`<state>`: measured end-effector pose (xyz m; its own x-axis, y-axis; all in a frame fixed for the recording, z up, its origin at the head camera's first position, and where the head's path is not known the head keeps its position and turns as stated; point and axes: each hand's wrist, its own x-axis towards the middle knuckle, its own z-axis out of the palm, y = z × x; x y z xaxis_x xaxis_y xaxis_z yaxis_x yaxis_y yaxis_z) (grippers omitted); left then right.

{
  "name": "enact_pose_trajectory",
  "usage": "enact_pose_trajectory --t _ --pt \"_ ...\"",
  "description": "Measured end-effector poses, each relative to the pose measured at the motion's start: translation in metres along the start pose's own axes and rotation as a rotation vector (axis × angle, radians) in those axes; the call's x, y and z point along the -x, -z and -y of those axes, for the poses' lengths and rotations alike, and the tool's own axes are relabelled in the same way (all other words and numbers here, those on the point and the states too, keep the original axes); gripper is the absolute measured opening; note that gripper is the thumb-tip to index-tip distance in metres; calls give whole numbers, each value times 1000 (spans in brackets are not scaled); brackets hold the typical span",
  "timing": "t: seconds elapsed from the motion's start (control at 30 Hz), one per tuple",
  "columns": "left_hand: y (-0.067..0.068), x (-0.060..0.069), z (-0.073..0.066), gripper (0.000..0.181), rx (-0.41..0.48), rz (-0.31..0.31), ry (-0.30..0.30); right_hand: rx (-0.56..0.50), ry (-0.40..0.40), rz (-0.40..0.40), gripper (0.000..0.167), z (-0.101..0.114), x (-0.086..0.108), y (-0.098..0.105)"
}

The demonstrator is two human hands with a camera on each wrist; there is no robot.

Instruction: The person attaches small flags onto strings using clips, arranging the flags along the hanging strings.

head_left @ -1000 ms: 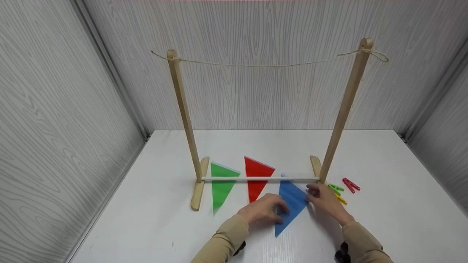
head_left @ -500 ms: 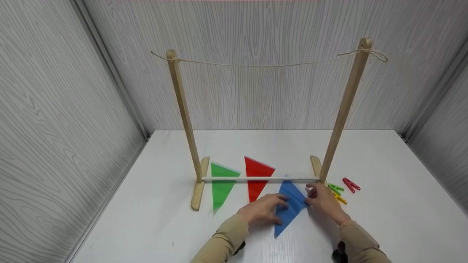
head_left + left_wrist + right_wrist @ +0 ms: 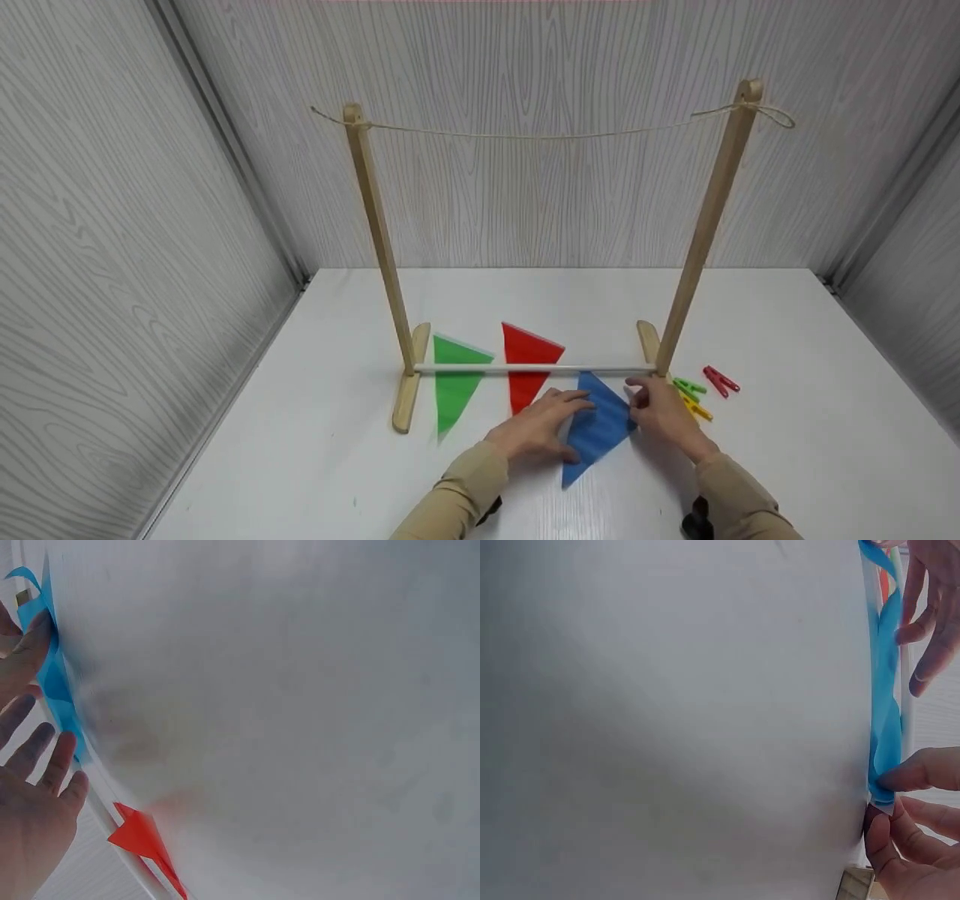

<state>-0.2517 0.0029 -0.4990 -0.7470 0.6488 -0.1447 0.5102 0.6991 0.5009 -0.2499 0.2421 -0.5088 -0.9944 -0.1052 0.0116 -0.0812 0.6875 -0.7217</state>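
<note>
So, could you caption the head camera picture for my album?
Right hand pinching a blue pennant, left hand at its edge, below a string between wooden posts.

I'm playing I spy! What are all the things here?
Table: one, white, underneath
Walls: three, grey, left, back, right
Posts: two, light brown, left and right
Feet: two, light brown, under posts
Rod: one, white, low between posts
String: one, beige, between post tops
Green flag: one, green, left
Red flag: one, red, middle
Blue flag: one, blue, right
Clothes pegs: at least three, red, green, yellow, right of posts
Wrist gear: two, black, near wrists
Sleeves: two, tan, bottom
Left hand: one, bare, over blue flag's left side
Right hand: one, bare, pinching blue flag's right corner
</note>
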Motion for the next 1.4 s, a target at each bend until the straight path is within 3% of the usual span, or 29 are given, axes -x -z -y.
enact_pose_trajectory --t 0.23,0.43,0.63,0.77,0.87,1.0,1.17,1.4 --pt "1 1 3 85 -81 -32 -39 14 5 -46 48 1 3 4" --pt "4 2 8 91 -26 -77 -42 20 58 -158 48 -1 2 8" --pt "5 3 12 90 37 -157 -12 -75 141 -278 50 -1 0 8" --pt "7 5 14 87 170 -183 23 -161 210 -325 54 0 -1 6" --pt "8 5 14 84 321 -191 69 -233 255 -323 57 2 -1 5" --pt "9 2 14 76 483 -198 82 -323 326 -324 61 5 -1 1" --pt "11 -1 13 58 609 -224 74 -365 387 -340 62 9 -3 -5" --pt "12 -2 12 34 744 -290 41 -402 389 -299 63 8 -1 -3"
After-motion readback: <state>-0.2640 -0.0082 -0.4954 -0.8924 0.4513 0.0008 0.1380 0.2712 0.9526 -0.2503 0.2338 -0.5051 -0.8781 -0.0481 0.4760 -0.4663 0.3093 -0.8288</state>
